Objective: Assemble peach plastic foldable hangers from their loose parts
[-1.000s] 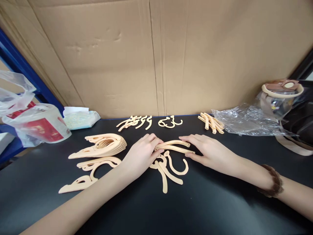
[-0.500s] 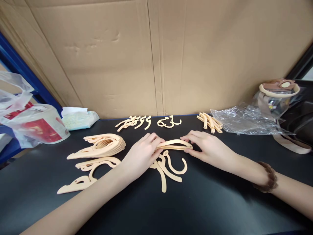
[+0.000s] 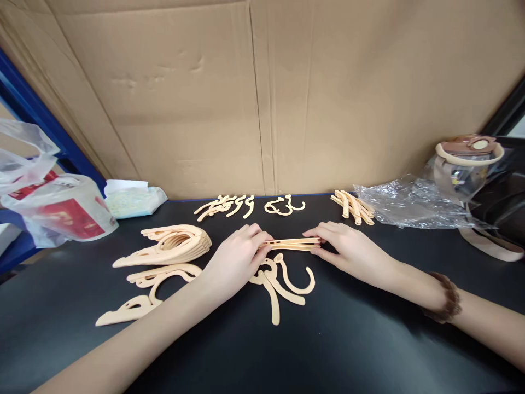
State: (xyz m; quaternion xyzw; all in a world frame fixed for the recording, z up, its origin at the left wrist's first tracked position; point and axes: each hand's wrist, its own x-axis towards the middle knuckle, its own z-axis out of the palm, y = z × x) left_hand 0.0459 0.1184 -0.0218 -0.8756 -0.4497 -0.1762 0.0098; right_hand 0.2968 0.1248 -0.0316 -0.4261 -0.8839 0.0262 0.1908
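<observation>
My left hand (image 3: 238,261) and my right hand (image 3: 348,249) pinch the two ends of a pair of thin curved beige plastic strips (image 3: 293,243), held edge-on just above the black table (image 3: 262,339). Directly below them lie loose beige hook-shaped pieces (image 3: 287,284). To the left sits a stack of beige hanger arms (image 3: 172,245), with more flat hanger pieces (image 3: 147,287) in front of it.
Small beige parts (image 3: 225,206), hooks (image 3: 284,206) and a bundle of strips (image 3: 353,207) lie along the back edge under a cardboard wall (image 3: 262,98). Crumpled clear plastic (image 3: 410,205) and a lidded jar (image 3: 467,164) are at right; plastic bags (image 3: 57,210) and a wipes pack (image 3: 133,198) at left.
The two strips were drawn together and turned from lying curved and flat to edge-on between my fingers; both hands stayed near the same place.
</observation>
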